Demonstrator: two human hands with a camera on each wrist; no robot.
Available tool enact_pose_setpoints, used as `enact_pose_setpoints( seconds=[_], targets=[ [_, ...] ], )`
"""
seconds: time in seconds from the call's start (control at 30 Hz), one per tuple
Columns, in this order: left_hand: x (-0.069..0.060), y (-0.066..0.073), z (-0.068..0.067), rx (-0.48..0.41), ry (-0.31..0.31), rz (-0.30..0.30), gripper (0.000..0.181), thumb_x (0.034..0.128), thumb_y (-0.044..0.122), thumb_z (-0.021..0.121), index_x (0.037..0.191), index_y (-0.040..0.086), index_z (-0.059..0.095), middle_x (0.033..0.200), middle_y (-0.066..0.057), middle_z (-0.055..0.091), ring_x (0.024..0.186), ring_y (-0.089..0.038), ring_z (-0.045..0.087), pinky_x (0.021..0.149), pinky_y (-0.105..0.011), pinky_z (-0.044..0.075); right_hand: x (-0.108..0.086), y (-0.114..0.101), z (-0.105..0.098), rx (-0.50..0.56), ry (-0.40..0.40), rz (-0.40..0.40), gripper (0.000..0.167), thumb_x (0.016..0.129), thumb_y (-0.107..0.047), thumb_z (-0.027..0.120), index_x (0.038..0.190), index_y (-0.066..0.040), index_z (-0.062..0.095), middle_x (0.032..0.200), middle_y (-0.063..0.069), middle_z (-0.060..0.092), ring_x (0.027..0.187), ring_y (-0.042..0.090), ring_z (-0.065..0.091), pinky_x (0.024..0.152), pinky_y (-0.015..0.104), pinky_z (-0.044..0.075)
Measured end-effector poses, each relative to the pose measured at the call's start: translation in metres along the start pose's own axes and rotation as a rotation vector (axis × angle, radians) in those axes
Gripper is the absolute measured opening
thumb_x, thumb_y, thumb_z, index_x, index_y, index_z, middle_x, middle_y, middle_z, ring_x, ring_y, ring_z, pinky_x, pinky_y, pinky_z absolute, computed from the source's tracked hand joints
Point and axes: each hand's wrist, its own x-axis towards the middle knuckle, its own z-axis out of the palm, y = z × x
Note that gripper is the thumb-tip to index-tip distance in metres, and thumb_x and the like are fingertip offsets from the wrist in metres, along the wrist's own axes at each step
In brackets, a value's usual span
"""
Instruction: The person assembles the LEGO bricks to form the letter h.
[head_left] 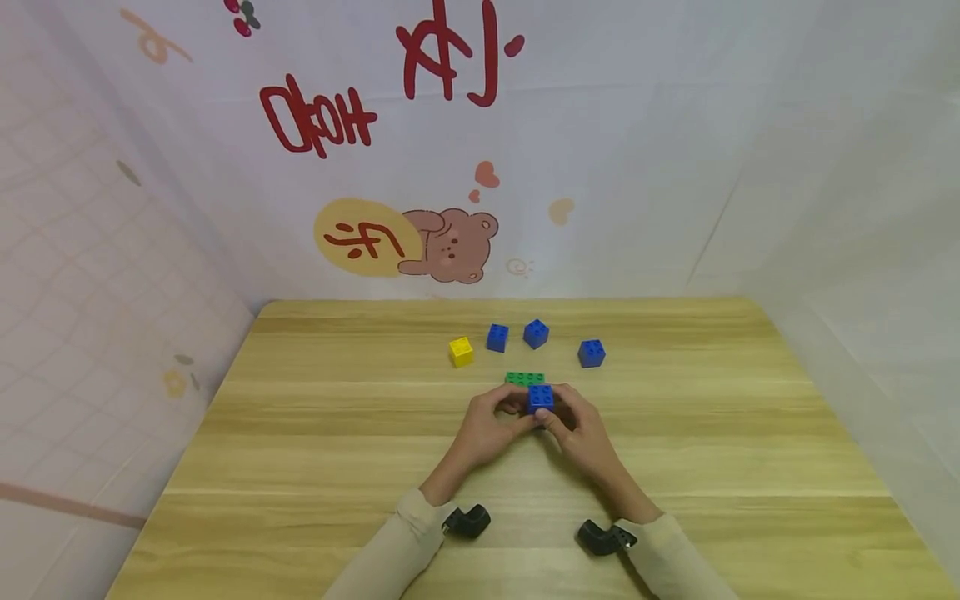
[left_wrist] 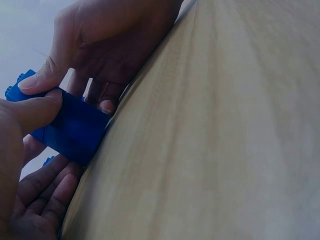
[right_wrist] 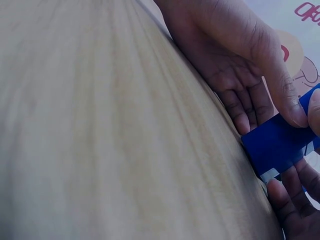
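Between both hands is a stack of blue toy bricks, studs up, its lower end at or close to the tabletop. My left hand pinches it from the left, thumb on the near face. From the other side my right hand grips it, with its thumb high up near the studs. The left wrist view shows the smooth side of the stack with both thumbs on it. In the right wrist view the stack is partly covered by fingers. Just behind the hands lies a green brick, its front partly hidden.
Farther back on the wooden table stand a yellow brick and three loose blue bricks, left, middle and right. A printed white cloth hangs behind the table.
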Motion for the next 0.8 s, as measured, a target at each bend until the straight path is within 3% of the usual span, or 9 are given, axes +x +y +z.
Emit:
enact_pose_setpoints(
  seconds=[0.27,0.5,0.8],
  targets=[
    [0.0017,-0.0007,-0.0025,-0.001,0.016,0.021,0.035,0.0911,0.036,0.079,0.123,0.023,0.071,0.107,0.006,0.074,0.097,-0.009,0.067,0.089,-0.027,0.057,0.0048,-0.0010,-0.0007,0.005,-0.009,-0.007,0.031,0.101,-0.014,0.065,0.132,-0.016,0.064,0.118,0.005,0.069,0.104,0.011,0.067,0.090,0.024,0.056],
    [-0.0010,-0.0016,-0.0001,-0.017,0.005,-0.014,0.034,0.0896,0.038,0.080,0.120,0.026,0.071,0.107,0.008,0.074,0.098,-0.010,0.068,0.091,-0.031,0.058,0.0003,0.0007,0.0000,0.008,-0.014,0.001,0.031,0.101,-0.014,0.065,0.132,-0.015,0.064,0.116,0.006,0.069,0.103,0.010,0.067,0.088,0.024,0.056],
    [-0.0015,0.0018,0.0002,-0.015,0.006,0.003,0.036,0.0897,0.034,0.081,0.122,0.023,0.071,0.109,0.006,0.075,0.100,-0.011,0.069,0.091,-0.031,0.058,-0.0005,0.0004,0.0003,-0.034,0.010,-0.010,0.037,0.098,-0.008,0.069,0.134,-0.013,0.063,0.117,0.006,0.068,0.100,0.006,0.063,0.087,0.022,0.053]
  ],
)
